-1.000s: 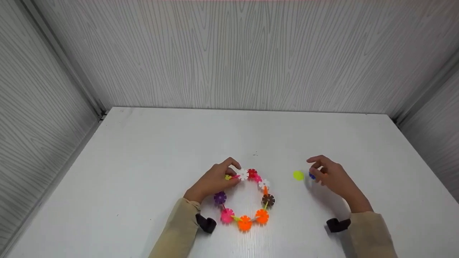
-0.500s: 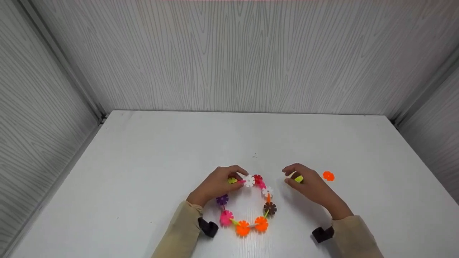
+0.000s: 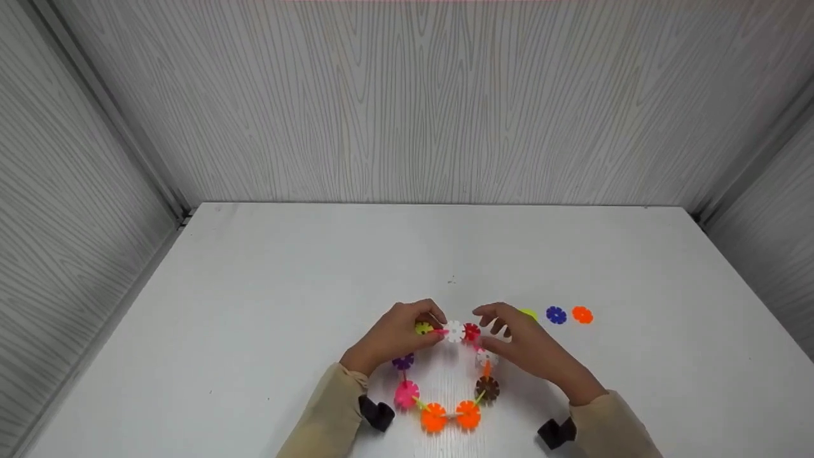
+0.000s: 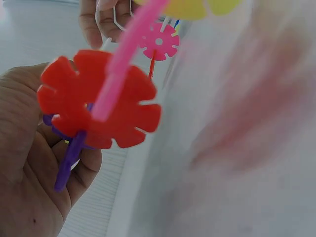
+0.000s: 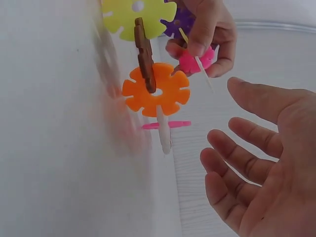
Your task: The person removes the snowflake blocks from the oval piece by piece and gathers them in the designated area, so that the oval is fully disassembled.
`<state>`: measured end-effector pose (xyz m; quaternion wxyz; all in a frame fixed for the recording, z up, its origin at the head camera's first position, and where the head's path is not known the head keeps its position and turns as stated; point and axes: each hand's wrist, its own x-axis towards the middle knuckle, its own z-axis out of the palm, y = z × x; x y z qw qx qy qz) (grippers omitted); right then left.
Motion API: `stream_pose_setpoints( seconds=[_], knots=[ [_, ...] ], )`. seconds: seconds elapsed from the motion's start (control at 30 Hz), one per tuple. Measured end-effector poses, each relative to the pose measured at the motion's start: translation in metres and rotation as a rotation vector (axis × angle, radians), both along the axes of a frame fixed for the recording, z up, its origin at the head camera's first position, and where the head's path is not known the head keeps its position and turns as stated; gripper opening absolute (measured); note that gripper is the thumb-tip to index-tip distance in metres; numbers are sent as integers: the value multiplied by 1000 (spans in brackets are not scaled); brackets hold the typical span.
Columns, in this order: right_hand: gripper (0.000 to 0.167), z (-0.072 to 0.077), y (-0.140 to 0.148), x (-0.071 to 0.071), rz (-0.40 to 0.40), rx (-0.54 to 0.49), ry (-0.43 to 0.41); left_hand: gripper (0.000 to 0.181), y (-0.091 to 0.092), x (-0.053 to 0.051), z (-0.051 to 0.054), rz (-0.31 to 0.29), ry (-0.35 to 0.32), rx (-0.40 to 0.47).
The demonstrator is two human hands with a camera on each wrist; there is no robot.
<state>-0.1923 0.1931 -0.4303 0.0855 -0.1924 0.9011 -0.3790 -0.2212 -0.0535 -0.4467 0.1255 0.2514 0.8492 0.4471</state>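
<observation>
The ring (image 3: 434,418) looks already joined, its far side pinched by the left hand (image 3: 395,333), while beyond the relaxed, empty right hand (image 3: 531,343) three discs (image 3: 556,315) lie loose.

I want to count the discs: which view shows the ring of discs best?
The head view: nearly the whole ring fits in, though the left hand covers part. Left wrist shows only some pieces, close up, including a red disc; right wrist likewise, including an orange disc.
</observation>
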Motion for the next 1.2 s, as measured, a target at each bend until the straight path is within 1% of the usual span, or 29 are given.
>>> stream_pose_setpoints(
  seconds=[0.17,0.3,0.57,0.8,0.87,1.07,1.2],
  knots=[
    [44,-2,-5,1,9,13,-25,10,4,3,0,-19,16,-1],
    [46,-2,-6,2,23,19,-45,8,6,6,1,-26,9,-8],
    [44,-3,-10,5,98,36,-20,7,10,6,1,-48,-20,-10],
    [45,-4,-12,6,136,40,16,8,10,5,-1,-58,19,2],
    [43,-4,-12,6,135,45,13,8,10,5,-1,-57,16,2],
    [37,-3,-14,7,127,92,50,9,12,5,-2,-71,21,16],
    [36,-2,-16,8,121,88,26,8,13,6,-1,-81,6,21]
  ],
)
